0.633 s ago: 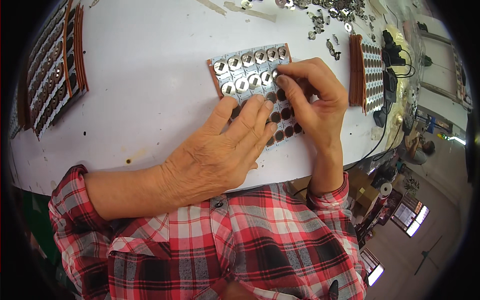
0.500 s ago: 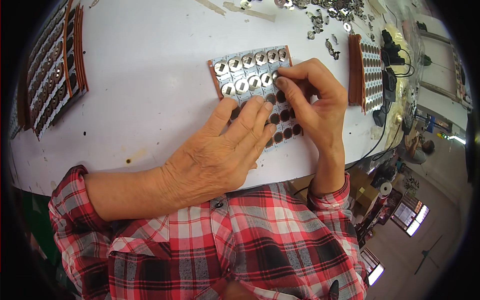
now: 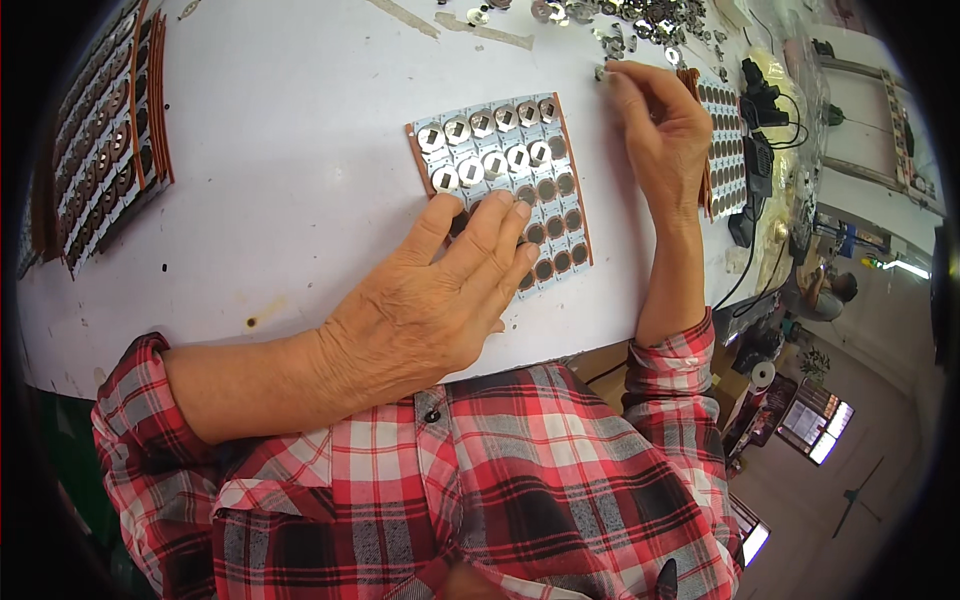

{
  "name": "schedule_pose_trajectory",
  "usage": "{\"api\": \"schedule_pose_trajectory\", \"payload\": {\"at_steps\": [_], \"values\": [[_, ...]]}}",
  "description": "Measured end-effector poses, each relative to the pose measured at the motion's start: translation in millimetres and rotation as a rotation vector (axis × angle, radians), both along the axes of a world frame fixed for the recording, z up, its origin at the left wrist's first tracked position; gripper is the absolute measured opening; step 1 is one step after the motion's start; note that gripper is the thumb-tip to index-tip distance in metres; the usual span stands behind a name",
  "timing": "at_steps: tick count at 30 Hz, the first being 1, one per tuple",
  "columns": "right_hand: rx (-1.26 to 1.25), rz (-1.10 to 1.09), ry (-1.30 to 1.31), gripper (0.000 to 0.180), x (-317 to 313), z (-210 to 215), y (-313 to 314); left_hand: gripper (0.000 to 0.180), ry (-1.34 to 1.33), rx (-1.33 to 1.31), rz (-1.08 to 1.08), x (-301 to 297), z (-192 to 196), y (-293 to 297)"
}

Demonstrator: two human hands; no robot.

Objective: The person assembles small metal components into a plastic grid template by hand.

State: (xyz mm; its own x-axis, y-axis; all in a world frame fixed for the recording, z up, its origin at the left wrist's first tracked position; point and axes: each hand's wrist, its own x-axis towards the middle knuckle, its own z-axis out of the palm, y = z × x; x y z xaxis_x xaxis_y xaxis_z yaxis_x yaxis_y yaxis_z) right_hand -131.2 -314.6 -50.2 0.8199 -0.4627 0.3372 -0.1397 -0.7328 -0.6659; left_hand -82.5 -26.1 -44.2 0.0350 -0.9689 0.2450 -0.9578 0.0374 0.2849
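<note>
Head view, carrier: a white table [image 3: 280, 150] held everything, its near edge running just above the person's red plaid shirt [image 3: 480, 480].
Head view, panel: a grey panel with rows of round pockets [image 3: 505, 185] lay flat near the middle of the table, closer to the near edge than to the far one; its upper rows held shiny metal discs, its lower rows showed dark open pockets.
Head view, left hand: the left hand [image 3: 420, 310] lay palm down on the panel's lower left part, fingers [image 3: 490, 225] spread slightly and pressed flat on it.
Head view, right hand: the right hand [image 3: 660, 125] was raised toward the table's far right part, just beside the panel's upper right corner; its fingertips [image 3: 612, 75] were pinched together, on what I could not tell.
Head view, loose parts: a scatter of small metal discs [image 3: 620, 20] lay along the far edge, just beyond the right hand.
Head view, other panels: a stack of similar panels [image 3: 100, 150] sat at the left edge; another panel [image 3: 728, 150] lay at the right edge, partly behind the right hand.
Head view, cables: black cables [image 3: 755, 120] lay at the right edge.
</note>
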Motion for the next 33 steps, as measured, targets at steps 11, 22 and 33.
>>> {"api": "schedule_pose_trajectory", "payload": {"at_steps": [11, 22, 33], "values": [[0.648, 0.031, 0.136, 0.013, -16.0, 27.5, 37.4, 0.074, -0.007, -0.011, 0.027, -1.3, -3.1, 1.7], [0.373, 0.093, 0.166, 0.018, -32.5, 17.9, 59.7, 0.074, -0.004, -0.006, 0.035, -2.2, -2.1, 0.9], [0.444, 0.205, 0.197, 0.018, -29.0, 22.2, 44.6, 0.073, -0.014, -0.009, 0.028, -1.4, -0.1, 0.2]]}}
